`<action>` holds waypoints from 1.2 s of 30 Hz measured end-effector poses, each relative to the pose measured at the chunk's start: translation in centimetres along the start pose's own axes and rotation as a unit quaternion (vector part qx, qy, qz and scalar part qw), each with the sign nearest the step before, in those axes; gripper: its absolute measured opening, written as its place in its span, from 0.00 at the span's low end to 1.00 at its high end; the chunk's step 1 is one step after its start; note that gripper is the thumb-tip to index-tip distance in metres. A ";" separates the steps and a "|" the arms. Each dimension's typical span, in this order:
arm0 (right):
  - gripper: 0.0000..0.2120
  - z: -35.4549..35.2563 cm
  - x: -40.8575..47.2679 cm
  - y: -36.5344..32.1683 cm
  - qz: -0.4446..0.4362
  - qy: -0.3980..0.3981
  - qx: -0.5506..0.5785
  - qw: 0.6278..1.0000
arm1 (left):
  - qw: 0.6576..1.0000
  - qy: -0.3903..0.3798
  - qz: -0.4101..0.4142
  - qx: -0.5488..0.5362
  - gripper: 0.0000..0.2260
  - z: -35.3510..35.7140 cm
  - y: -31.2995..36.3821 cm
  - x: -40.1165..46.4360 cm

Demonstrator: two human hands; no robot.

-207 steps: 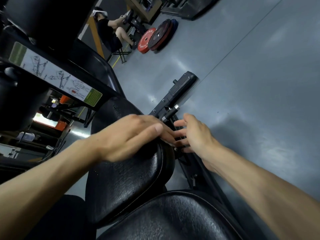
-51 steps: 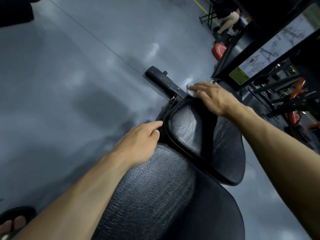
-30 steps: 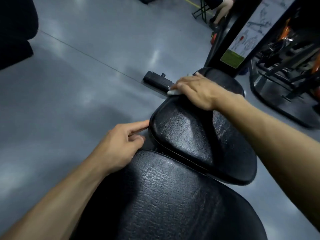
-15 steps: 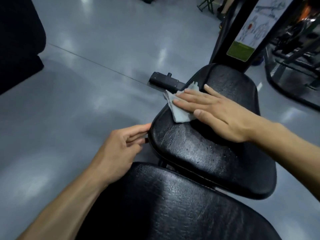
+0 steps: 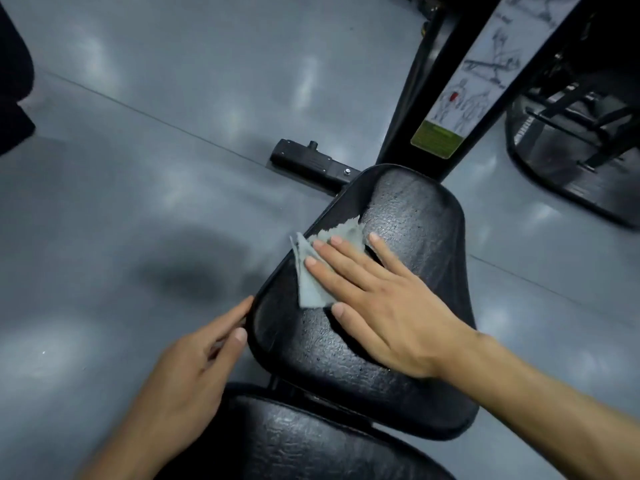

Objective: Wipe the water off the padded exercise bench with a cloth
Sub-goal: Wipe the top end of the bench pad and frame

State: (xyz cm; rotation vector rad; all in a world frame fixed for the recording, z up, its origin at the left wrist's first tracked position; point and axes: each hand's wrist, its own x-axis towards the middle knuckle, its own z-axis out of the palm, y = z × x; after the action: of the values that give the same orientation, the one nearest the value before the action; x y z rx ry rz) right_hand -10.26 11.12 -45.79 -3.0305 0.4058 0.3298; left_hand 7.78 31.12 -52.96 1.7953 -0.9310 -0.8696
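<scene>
Currently my right hand (image 5: pixel 388 306) lies flat, fingers straight, pressing the grey cloth (image 5: pixel 318 268) onto the left edge of the bench's seat pad (image 5: pixel 415 216) to spread contact. Left hand (image 5: pixel 187 379) rests loosely against the pad's near-left rim, holding nothing, probably steadying. Cloth half hidden beneath the fingers; water droplets hard to discern on the black pad.

I see the cloth (image 5: pixel 313 271) partly hidden under my right hand (image 5: pixel 384 306); chart (image 5: pixel 478 74) drawings blurred, top cut off.
</scene>
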 end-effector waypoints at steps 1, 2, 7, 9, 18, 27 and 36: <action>0.27 -0.4 0.1 0.8 0.002 -0.002 0.004 1.000 | 1.000 -0.007 -0.007 0.027 0.18 -0.2 0.5 0.2; 0.27 -1.0 0.6 1.8 0.017 0.001 0.008 1.000 | 0.998 -0.018 -0.013 0.062 0.19 -0.6 1.2 0.5; 0.35 -3.7 7.2 6.5 0.176 0.013 0.008 0.984 | 0.987 -0.059 -0.016 0.150 0.25 -0.8 5.9 3.5; 0.39 -3.7 9.0 5.7 0.181 0.014 0.015 0.983 | 0.980 -0.067 -0.002 0.185 0.23 0.3 8.0 5.6; 0.31 -4.1 9.5 8.9 0.181 0.027 0.019 0.983 | 0.985 -0.023 -0.040 0.166 0.20 7.7 13.1 14.8; 0.22 -4.5 3.0 13.7 0.333 0.145 0.214 0.907 | 0.960 0.052 -0.050 0.270 0.30 12.3 14.4 17.0; 0.21 -3.5 1.3 13.9 0.405 0.173 0.263 0.859 | 0.953 0.075 -0.040 0.291 0.27 12.9 13.8 17.3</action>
State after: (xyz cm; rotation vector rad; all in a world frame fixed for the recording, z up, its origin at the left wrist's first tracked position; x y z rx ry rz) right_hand -12.02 -2.94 -43.20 -2.2167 1.5090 -0.2748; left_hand 1.70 6.81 -47.54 2.3782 -1.0939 -0.5206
